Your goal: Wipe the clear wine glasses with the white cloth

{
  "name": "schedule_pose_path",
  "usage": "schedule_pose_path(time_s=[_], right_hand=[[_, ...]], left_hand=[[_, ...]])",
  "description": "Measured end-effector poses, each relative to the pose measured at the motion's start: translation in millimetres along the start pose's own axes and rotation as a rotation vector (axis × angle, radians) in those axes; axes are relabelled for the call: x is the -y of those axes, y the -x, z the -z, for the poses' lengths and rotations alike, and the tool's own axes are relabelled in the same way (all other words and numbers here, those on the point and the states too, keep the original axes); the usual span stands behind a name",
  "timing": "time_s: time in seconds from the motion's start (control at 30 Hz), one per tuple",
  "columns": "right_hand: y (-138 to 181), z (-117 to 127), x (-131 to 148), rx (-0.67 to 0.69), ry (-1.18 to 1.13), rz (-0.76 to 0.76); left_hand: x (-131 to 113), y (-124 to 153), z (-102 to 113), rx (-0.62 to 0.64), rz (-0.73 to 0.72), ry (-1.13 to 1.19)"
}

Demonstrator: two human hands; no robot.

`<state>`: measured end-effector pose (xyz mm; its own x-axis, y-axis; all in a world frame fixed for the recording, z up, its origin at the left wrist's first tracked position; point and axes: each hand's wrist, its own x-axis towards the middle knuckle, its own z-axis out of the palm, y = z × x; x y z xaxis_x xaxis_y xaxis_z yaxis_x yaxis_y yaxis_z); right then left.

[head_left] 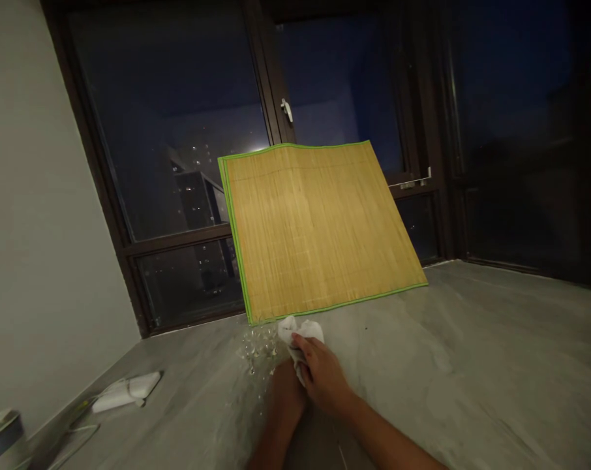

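Observation:
My right hand [327, 376] is closed on a crumpled white cloth [300, 331], fingers pinching its folds. Close against it on the left, my left hand [286, 393] looks curled, with its fingers turned away. Whatever it grips is hidden, though the cloth runs down between the two hands. Just beyond my left hand, a clear, shiny, faceted thing [259, 344] catches the light; I cannot tell its kind. Glints continue down beside my left wrist.
A bamboo mat [319, 225] with green edging leans against the dark window behind the grey stone-like ledge [423, 365]. A white device with a cord [126, 391] lies at left, near a cylindrical container [2, 437]. A white window handle [286, 111] is above.

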<state>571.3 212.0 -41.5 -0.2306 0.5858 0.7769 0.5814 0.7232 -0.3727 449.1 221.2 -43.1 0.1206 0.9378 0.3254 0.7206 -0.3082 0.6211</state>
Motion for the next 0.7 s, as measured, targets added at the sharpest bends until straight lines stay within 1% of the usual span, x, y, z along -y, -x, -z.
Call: schedule_pose_path(time_s=[0.07,0.13,0.23,0.37,0.47,0.53,0.7], right_hand=[[-5.9,7.1,-3.1,-0.009,0.12,-0.057],[-10.0,13.7,-8.7,-0.044,0.177,-0.141],[-10.7,17.7,-20.5,-0.142,0.121,-0.241],[-7.6,12.9,-35.4,-0.226,-0.011,-0.323],[-6.9,9.7,-40.5,-0.266,-0.058,-0.341],[-7.2,9.7,-40.7,-0.278,-0.089,-0.325],[-7.0,12.8,-36.5,-0.259,-0.154,-0.319]], left_hand=[[-6.0,1.4,-2.4,0.03,-0.038,-0.042],[-9.6,3.1,-3.3,0.005,-0.102,-0.083],[-10.4,5.1,-2.2,-0.026,-0.182,-0.161],[-5.2,5.3,-1.0,-0.025,-0.225,-0.22],[0.4,4.3,-2.8,-0.051,-0.215,-0.222],[3.8,3.7,-4.7,-0.059,-0.187,-0.212],[11.0,1.8,-8.2,-0.077,-0.138,-0.215]])
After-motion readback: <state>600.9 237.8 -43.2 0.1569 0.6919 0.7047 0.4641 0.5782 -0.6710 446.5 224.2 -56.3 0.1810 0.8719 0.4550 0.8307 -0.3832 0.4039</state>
